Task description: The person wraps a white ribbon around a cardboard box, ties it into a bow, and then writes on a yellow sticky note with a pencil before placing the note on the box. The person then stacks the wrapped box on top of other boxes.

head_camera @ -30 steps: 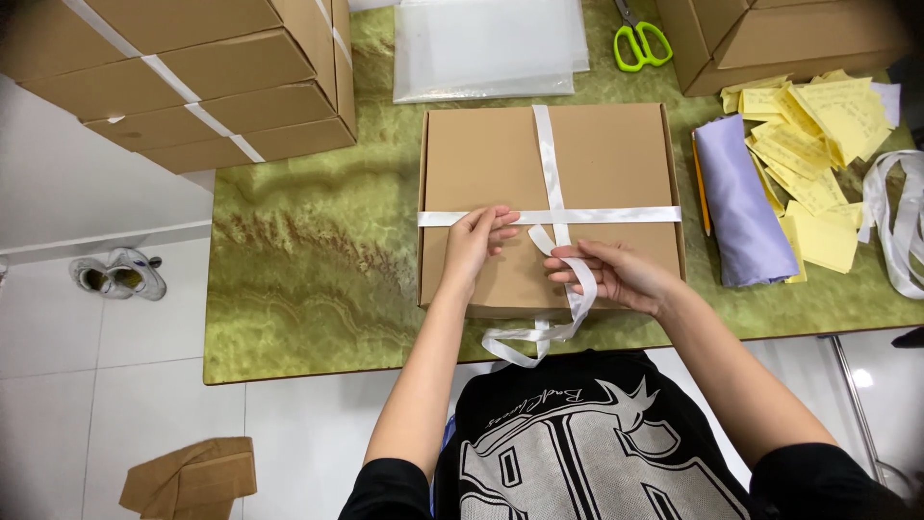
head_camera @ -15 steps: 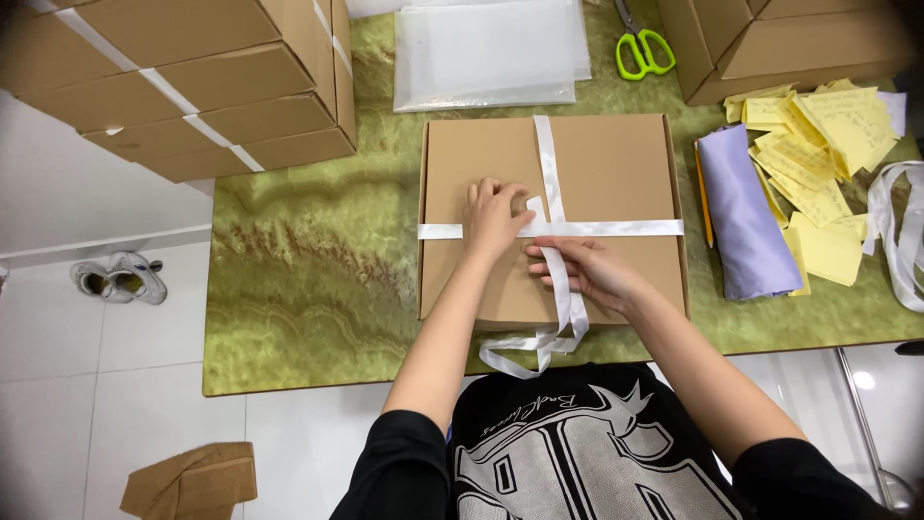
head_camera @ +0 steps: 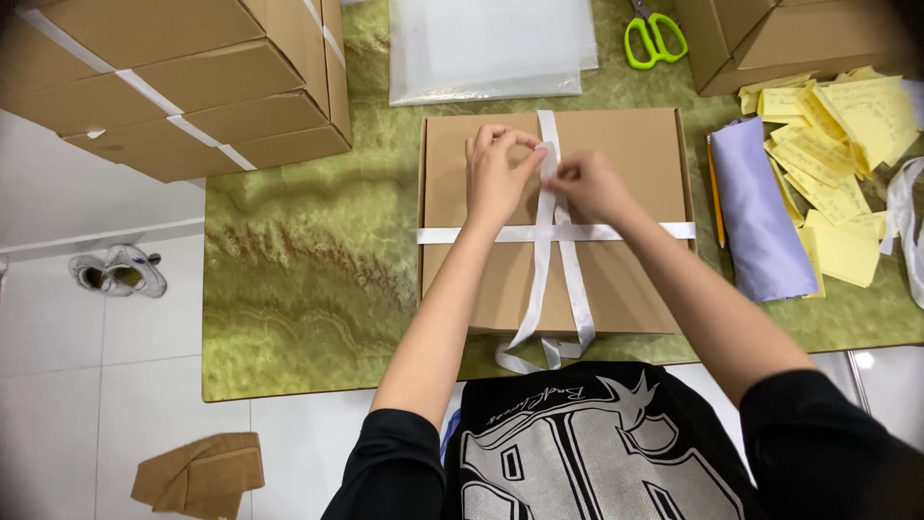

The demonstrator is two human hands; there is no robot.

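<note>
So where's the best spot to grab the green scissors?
Probably by the green handle loops of the scissors, coming from the person's side. The loops point toward the box and lie flat on the table; the blades run off the picture's top.

We note a matt brown cardboard box bound with glossy white satin ribbon; beneath the box, a smooth, green marble-patterned tabletop.

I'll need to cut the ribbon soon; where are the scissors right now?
The green-handled scissors lie at the head view's top edge, on the green table, between the clear plastic sheets and a cardboard box.
</note>
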